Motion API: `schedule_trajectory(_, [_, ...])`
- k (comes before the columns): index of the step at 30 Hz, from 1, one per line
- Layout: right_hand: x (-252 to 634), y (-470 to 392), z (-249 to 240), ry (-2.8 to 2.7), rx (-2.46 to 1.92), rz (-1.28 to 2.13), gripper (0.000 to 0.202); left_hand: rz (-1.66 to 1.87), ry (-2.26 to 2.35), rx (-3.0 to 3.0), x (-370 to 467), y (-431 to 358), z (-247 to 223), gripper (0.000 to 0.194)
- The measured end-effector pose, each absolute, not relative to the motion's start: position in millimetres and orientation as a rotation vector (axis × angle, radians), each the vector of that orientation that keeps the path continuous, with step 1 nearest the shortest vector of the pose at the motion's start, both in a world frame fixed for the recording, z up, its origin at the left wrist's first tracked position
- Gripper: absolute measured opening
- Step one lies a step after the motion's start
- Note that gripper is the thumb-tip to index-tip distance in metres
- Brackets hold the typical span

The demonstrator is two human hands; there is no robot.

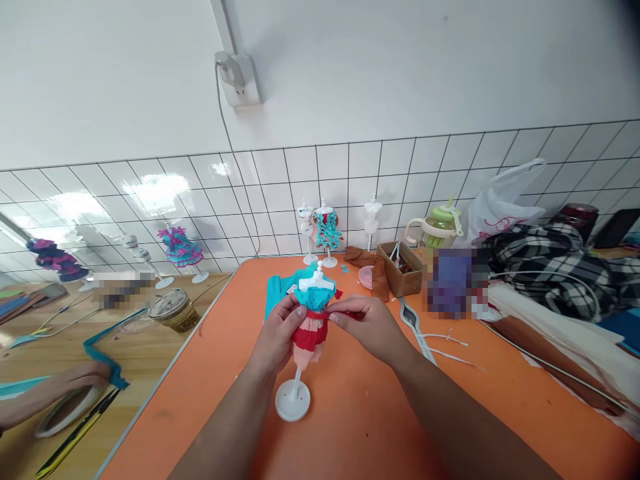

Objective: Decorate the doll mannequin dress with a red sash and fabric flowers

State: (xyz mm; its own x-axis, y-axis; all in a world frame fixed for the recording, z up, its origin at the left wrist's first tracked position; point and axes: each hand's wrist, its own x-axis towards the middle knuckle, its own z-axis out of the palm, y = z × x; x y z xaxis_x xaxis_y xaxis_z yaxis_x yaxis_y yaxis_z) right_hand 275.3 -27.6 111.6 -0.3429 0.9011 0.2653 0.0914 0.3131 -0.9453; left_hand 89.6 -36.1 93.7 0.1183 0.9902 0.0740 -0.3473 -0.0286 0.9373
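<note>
A small white doll mannequin (317,283) wears a paper-like dress (313,337) with a turquoise top and a tiered red and pink skirt. It is tilted, and its round white base (293,401) shows below, over the orange table. My left hand (281,333) is closed around the mannequin's waist from the left, thumb on the front. From the right, my right hand (363,321) pinches the end of a red strip (316,314) that crosses the waist. Behind the mannequin lies turquoise material (278,291).
Dressed mannequins (327,230) and a plain white one (371,217) stand along the tiled wall. A cardboard box (404,273), grey-handled scissors (411,319) and a green-lidded bottle (443,227) are right. Left, another person's hand (85,383) is near a tape roll (70,410) and yellow-black cutter (75,437).
</note>
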Motion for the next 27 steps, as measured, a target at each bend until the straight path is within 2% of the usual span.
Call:
schedule_trajectory(8, [281,-32,119,-1.720,-0.972,1.109,0.014,1.281,0.734,0.895,96,-41,89,0.036])
schedule_trajectory(16, [277,-29,112,-1.424,-0.968,1.623,0.022,1.293,0.703,0.710,101,-46,89,0.037])
schedule_trajectory(27, [279,-32,117,-1.494,-0.883,1.621,0.017,1.171,0.621,0.693,103,-53,91,0.035])
